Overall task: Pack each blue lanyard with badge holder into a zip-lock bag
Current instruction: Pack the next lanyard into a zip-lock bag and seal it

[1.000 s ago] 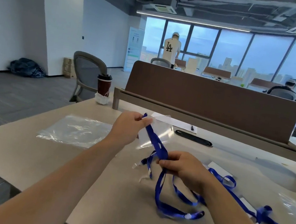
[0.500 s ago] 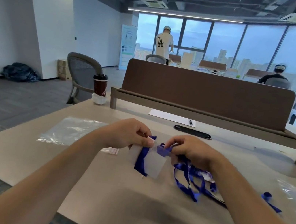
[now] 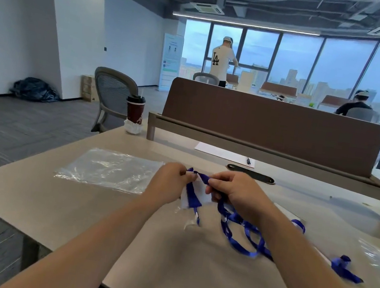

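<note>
My left hand [image 3: 170, 182] pinches the top of a clear badge holder [image 3: 197, 195] with a blue lanyard strap wound over it. My right hand [image 3: 236, 192] grips the blue lanyard [image 3: 240, 237] just right of the holder, and the strap trails in loops over the table toward me. A stack of clear zip-lock bags [image 3: 111, 169] lies flat to the left of my hands. Another blue lanyard [image 3: 346, 269] lies bunched at the right, partly hidden behind my right forearm.
A coffee cup [image 3: 135, 113] stands at the table's [image 3: 75, 208] far left corner. A white sheet with a pen [image 3: 224, 152] and a black cable slot [image 3: 251, 174] lie before the brown divider [image 3: 272, 129]. More clear plastic [image 3: 379, 258] lies at the right edge.
My hands came together from apart: the left dropped from its raised position, the right moved up to the holder, and the strap now lies folded over the badge holder. The view rose slightly.
</note>
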Tool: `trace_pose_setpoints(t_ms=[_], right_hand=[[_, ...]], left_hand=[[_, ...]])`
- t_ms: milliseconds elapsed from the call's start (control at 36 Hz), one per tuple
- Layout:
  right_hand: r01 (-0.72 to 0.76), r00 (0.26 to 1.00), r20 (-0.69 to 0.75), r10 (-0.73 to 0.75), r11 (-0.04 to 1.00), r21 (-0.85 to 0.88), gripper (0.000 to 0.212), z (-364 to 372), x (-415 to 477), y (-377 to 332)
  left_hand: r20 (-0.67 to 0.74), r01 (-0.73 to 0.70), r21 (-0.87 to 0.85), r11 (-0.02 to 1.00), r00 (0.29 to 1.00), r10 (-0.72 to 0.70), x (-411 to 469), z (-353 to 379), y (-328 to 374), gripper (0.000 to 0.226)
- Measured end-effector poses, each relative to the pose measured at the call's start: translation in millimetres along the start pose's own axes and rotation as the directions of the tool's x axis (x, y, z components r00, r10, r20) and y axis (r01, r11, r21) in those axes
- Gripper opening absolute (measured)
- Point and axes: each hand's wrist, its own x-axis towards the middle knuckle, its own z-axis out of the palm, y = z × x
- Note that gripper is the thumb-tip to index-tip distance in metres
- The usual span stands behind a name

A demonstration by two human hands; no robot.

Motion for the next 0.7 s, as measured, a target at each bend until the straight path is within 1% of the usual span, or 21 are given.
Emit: trace_pose_setpoints(t_ms=[56,83,139,167,250,334,389,445,501,584,640,695], right_hand=[[-0.047,0.999,-0.005,0.047,0.996,0.081,0.028,4.1,-0.8,4.8],[-0.077,0.997,-0.005,0.079,0.988,0.134,0.029,5.9,-0.9,7.5],[-0.123,0.992,-0.005,0.126,0.977,0.175,0.025,8.1,-0.8,13.8],[-0.14,0.99,0.004,0.141,0.974,0.181,0.023,8.8,-0.5,17.7],[-0.21,0.975,0.123,0.187,0.954,0.212,0.023,7.8,-2.5,27.3],[-0.276,0.938,0.262,0.229,0.948,0.158,0.021,4.3,-4.3,34.5],[-0.282,0.924,0.294,0.244,0.955,0.093,0.019,-0.2,-3.5,41.1],[-0.288,0.919,0.298,0.258,0.955,0.063,0.017,-6.2,-1.6,47.3],[-0.294,0.917,0.296,0.268,0.955,0.045,0.014,-12.9,-0.3,50.0],[-0.269,0.921,0.302,0.247,0.962,0.036,0.008,-21.1,1.3,47.5],[-0.263,0.924,0.303,0.234,0.963,0.057,0.013,-25.0,2.3,43.7],[-0.259,0.924,0.308,0.227,0.963,0.068,0.017,-27.4,4.2,38.8]], left_hand=[[-0.032,0.009,-0.051,0.999,0.999,-0.01,1.0,-2.7,-0.5,0.036],[-0.031,0.029,-0.117,0.993,0.999,-0.032,2.1,-3.3,-1.9,0.034],[-0.02,0.085,-0.25,0.964,0.995,-0.093,2.9,-4.2,-3.6,0.029],[-0.033,0.093,-0.278,0.956,0.994,-0.107,3.4,-4.3,-3.9,0.029],[-0.046,0.108,-0.344,0.933,0.99,-0.132,6.8,-5.0,-5.2,0.024],[0.028,0.128,-0.46,0.879,0.991,-0.13,6.9,-11.4,-1.1,0.019],[0.102,0.14,-0.5,0.855,0.989,-0.103,5.1,-19.5,2.1,0.017],[0.202,0.148,-0.52,0.841,0.978,-0.047,3.2,-27.8,2.5,0.017],[0.302,0.126,-0.475,0.871,0.953,0.026,0.4,-34.1,0.2,0.017],[0.392,0.019,-0.284,0.959,0.915,0.098,-5.4,-35.7,-0.3,0.015],[0.426,-0.048,-0.16,0.986,0.897,0.113,-9.1,-33.2,1.5,0.013],[0.458,-0.09,-0.093,0.992,0.881,0.123,-11.5,-30.4,1.9,0.014]])
